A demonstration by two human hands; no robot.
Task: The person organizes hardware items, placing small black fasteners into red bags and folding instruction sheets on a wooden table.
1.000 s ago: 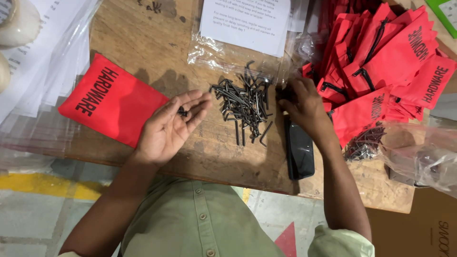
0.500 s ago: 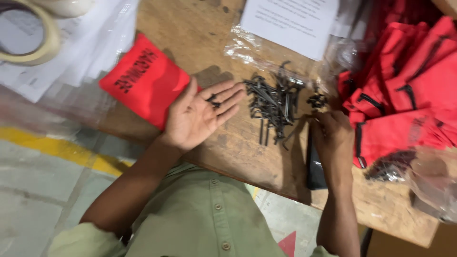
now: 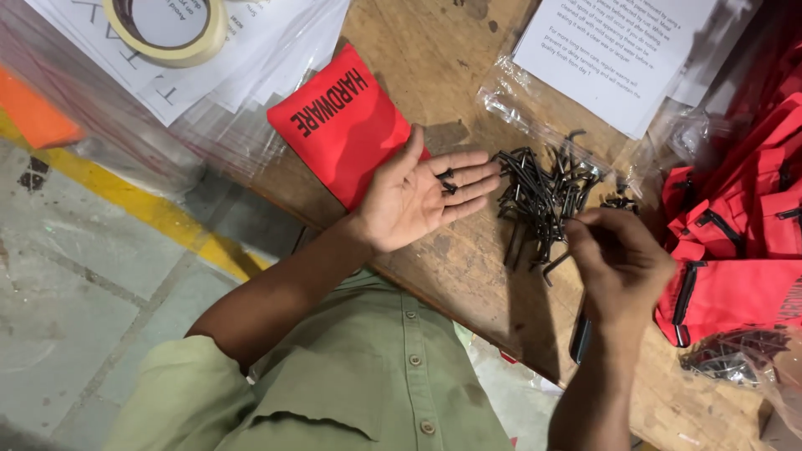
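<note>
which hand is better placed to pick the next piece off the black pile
Probably the right hand: its fingertips are at the edge of the pile of black hex keys. The left hand lies palm up, cradling small black pieces.

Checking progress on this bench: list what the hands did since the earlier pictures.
The right hand drew back from the pile of black hex keys toward the body, pinching one. The left hand stayed open, palm up, a few small black pieces on its fingers. Red pouch and pile unmoved.
</note>
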